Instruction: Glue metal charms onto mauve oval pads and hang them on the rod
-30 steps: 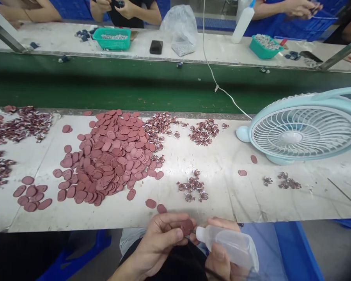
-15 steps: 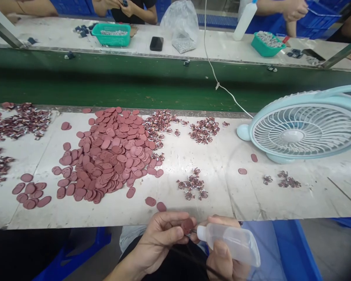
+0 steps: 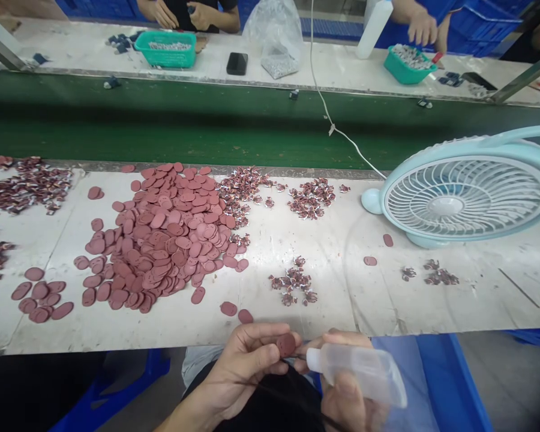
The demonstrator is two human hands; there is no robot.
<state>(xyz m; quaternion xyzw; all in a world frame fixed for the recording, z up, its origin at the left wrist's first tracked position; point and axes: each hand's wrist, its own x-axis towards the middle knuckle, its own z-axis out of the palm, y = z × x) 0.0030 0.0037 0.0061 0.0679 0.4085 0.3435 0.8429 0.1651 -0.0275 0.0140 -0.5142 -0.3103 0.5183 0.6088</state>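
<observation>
Hands low centre of frame: left hand (image 3: 243,366) pinches a small maroon oval rubber disc (image 3: 286,344), right hand (image 3: 348,396) wraps a clear plastic squeeze bottle (image 3: 357,372), nozzle right at the disc.

At the near edge of the table (image 3: 387,300), the left hand (image 3: 243,366) pinches a disc (image 3: 286,344) just left of the bottle (image 3: 360,372) gripped in the right hand (image 3: 346,396), nozzle touching or nearly touching the disc. On the table beyond, a large pile of discs (image 3: 166,234) lies left of centre, with a small cluster of clips (image 3: 294,281) to its right and more clips (image 3: 312,197) behind that. A fan (image 3: 463,195) lies at the far right. Behind the table runs a conveyor belt (image 3: 207,126); across it, other workers' hands (image 3: 420,27) sit beside two trays (image 3: 167,48).
</observation>
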